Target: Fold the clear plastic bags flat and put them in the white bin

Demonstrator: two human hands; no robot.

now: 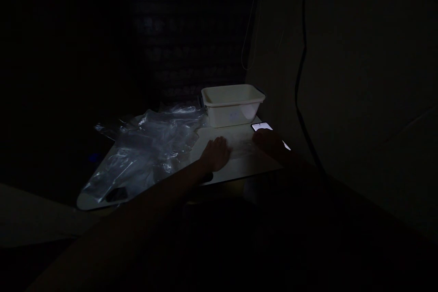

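Observation:
In dim light, a small clear plastic bag point(241, 147), blurred, lies on the white tabletop point(236, 169) between my hands. My left hand point(217, 153) rests at the bag's left edge, palm down, its fingers stretched out low over the tabletop. My right hand point(267, 140) is at the bag's right end, in front of a lit phone point(261, 126) that it partly covers. Shadow hides the right fingers, so their grip does not show.
A heap of clear plastic bags point(153, 141) covers the table's left side. Behind my hands stands a white plastic tub point(232, 114) with dark handles. One dark object point(117, 194) sits near the front left edge. A dark cable point(301, 68) hangs along the right wall.

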